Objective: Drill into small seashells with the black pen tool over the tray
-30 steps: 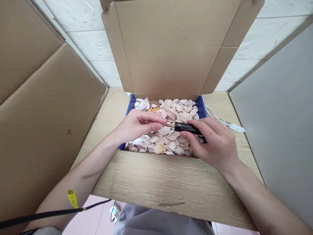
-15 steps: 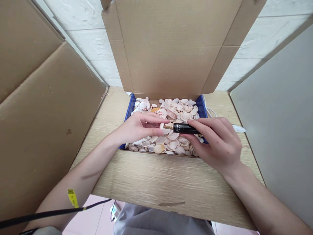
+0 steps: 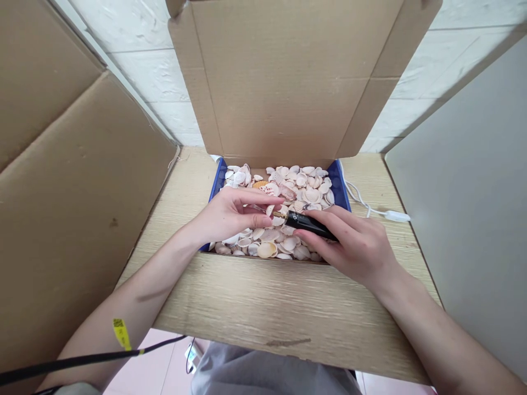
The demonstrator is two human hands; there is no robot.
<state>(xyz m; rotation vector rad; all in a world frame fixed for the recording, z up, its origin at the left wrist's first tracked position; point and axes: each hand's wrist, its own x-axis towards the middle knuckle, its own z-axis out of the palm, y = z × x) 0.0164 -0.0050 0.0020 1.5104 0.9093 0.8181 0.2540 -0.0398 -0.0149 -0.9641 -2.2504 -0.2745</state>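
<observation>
Small shell (image 3: 269, 210) sits pinched between the thumb and fingers of the person's left hand (image 3: 230, 215). Just to its right, a black pen-shaped tool (image 3: 308, 223), gripped by the right hand (image 3: 358, 244), points its brass tip (image 3: 280, 214) at it. Below both hands lie loose shells (image 3: 267, 250).

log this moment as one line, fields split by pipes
left hand: holds shell | right hand: holds black tool | tip: facing shell, contact unclear | box: open, shells inside

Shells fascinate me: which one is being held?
The small pale shell pinched in the left hand, facing the tip of the black tool; the others lie in the blue-sided box.
</observation>
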